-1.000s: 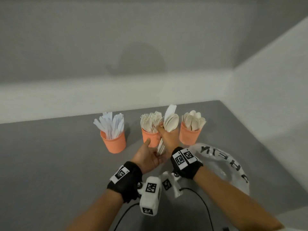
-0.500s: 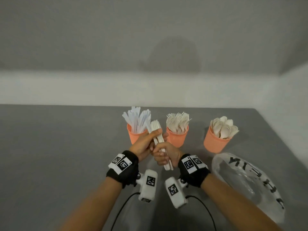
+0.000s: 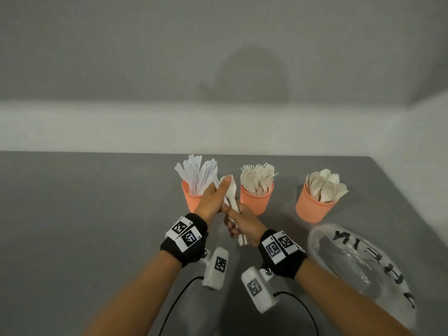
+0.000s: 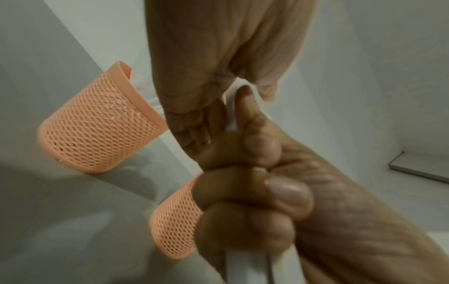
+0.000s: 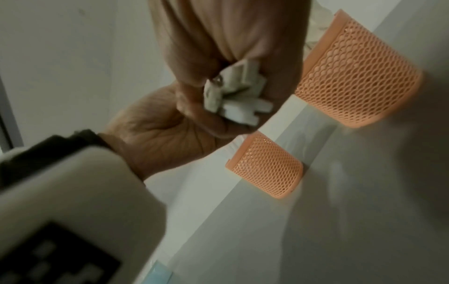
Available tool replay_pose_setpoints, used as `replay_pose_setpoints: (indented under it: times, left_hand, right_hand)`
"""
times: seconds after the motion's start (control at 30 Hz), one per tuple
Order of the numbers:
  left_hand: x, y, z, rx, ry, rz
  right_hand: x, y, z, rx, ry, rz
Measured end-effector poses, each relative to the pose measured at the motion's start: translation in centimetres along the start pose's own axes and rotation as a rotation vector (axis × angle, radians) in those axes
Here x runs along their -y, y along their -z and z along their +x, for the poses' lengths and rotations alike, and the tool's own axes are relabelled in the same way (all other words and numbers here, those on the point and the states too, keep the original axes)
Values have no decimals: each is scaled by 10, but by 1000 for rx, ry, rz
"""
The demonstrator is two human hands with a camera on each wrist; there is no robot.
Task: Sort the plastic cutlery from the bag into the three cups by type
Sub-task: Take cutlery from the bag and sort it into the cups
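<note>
Right hand is clenched round the handles of a cutlery bundle, and the left hand pinches one piece near its top, probably to drop it in the knife cup just behind.

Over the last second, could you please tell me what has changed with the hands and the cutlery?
The right hand carried its bundle of cutlery leftward, from the fork cup to beside the knife cup. The left hand, open a second ago, now grips the bundle's upper part. The spoon it showed is no longer visible. The spoon cup and bag look unchanged.
</note>
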State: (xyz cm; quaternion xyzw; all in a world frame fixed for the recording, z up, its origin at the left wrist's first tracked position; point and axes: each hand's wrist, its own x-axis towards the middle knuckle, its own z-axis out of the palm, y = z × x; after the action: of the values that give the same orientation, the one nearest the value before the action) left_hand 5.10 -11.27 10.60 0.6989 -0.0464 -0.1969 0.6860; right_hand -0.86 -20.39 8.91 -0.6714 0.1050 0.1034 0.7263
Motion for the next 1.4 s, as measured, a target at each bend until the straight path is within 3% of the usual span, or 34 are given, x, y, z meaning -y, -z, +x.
replay_pose_setpoints:
  times: [0.2,0.57,0.67,0.77,0.87,1.0,1.2,1.3,1.4]
  left_hand:
    - [0,5,3,-191,-100,59]
    - [-10,17,3,-119,-53,308]
    - [-23,24,2,-162,-185,358]
    - [-48,39,1,-292,-399,352]
    - [-74,55,0,-424,-634,344]
    - [-83,64,-1,-530,-771,497]
    - [-46,57,9,-524,-731,705]
    - [-21,56,18,-477,-607,768]
    - [1,57,24,-348,-470,879]
  right_hand:
    - [-3,11,3,-40,65,-25]
    - [-5,14,-1,47,-16,-33]
    - [-4,16,-1,37,-30,6]
    - [-3,21,1,-57,-53,57]
    - [-4,28,2,-174,-40,-63]
    - [-5,30,3,-195,-3,-125]
    - [-1,27,4,-245,-1,-37]
    - [0,27,2,-257,11,-28]
    - [0,29,-2,-269,40,-56]
